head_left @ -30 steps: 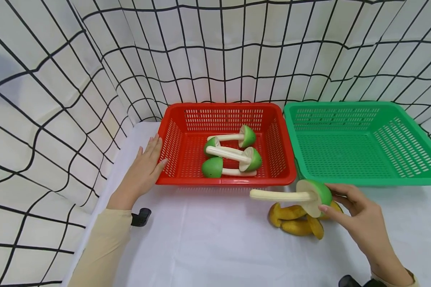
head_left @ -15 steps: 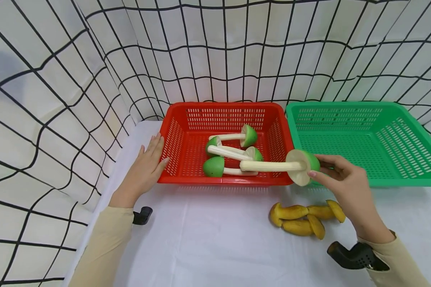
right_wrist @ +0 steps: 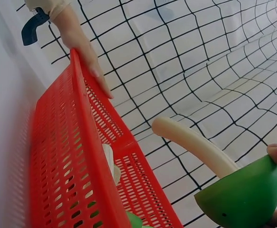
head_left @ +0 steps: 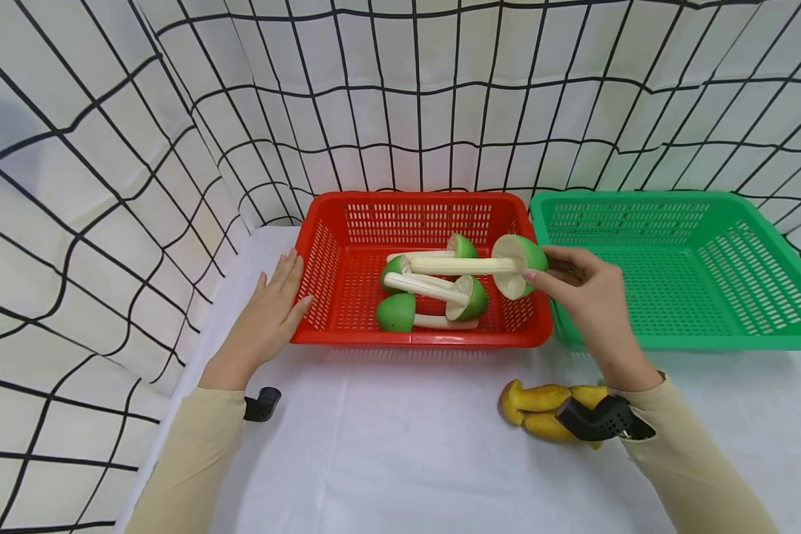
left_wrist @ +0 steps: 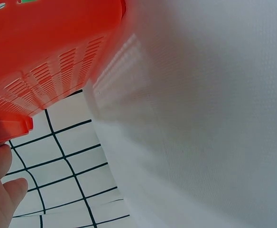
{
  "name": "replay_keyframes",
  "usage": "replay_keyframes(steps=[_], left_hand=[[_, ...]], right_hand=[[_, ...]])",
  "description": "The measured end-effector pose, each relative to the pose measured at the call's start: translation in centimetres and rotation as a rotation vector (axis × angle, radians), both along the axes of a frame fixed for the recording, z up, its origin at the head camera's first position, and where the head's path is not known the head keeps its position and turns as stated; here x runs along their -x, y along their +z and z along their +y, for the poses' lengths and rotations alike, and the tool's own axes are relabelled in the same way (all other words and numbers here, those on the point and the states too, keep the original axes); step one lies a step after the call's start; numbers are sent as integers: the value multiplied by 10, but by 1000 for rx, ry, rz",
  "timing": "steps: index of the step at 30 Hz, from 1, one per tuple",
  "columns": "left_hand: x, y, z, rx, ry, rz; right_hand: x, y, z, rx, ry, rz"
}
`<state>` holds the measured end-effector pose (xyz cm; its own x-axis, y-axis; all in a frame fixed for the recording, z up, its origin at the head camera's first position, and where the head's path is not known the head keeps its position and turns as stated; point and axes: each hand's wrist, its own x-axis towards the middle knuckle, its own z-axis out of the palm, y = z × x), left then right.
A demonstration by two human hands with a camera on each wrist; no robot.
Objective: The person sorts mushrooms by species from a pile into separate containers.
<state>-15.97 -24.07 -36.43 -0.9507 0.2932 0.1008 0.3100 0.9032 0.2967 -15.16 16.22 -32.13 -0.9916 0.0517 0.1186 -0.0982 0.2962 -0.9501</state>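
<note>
My right hand [head_left: 590, 297] pinches the green cap of a toy mushroom [head_left: 463, 267] between thumb and fingers. This mushroom is held over the right half of the red basket [head_left: 410, 338], its pale stem pointing left. In the right wrist view the held mushroom [right_wrist: 245, 194] hangs above the basket rim. Several more green-capped mushrooms [head_left: 395, 312] lie inside that basket, partly covered by the held one in the head view. My left hand [head_left: 260, 315] rests against the basket's left rim with its fingers straight. The left wrist view catches only part of this hand [left_wrist: 3, 183].
A green basket [head_left: 681, 343] stands to the right of the red one. Several yellow-brown toy mushrooms [head_left: 541, 397] lie on the white tablecloth [head_left: 400, 445] in front, partly behind my right wrist camera. White walls with black grid lines [head_left: 434, 96] rise behind and at left.
My right hand has carried the green-capped mushroom up and left, from above the yellow-brown mushrooms to over the red basket. My left hand has stayed at the basket's left rim.
</note>
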Motion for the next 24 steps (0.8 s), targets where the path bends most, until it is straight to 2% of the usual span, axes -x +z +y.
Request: replay_keyframes(steps=[10,16,24], left_hand=[[0,0,-1,-9,-5,7],[-1,-1,-2,-6,-4,4],[-1,0,-2,2,-12,-3]], right_hand=[[28,1,-16,-44,12,-19],[48,-7,-27,-51,33,-5],[70,-14,-37,-43,55,-118]])
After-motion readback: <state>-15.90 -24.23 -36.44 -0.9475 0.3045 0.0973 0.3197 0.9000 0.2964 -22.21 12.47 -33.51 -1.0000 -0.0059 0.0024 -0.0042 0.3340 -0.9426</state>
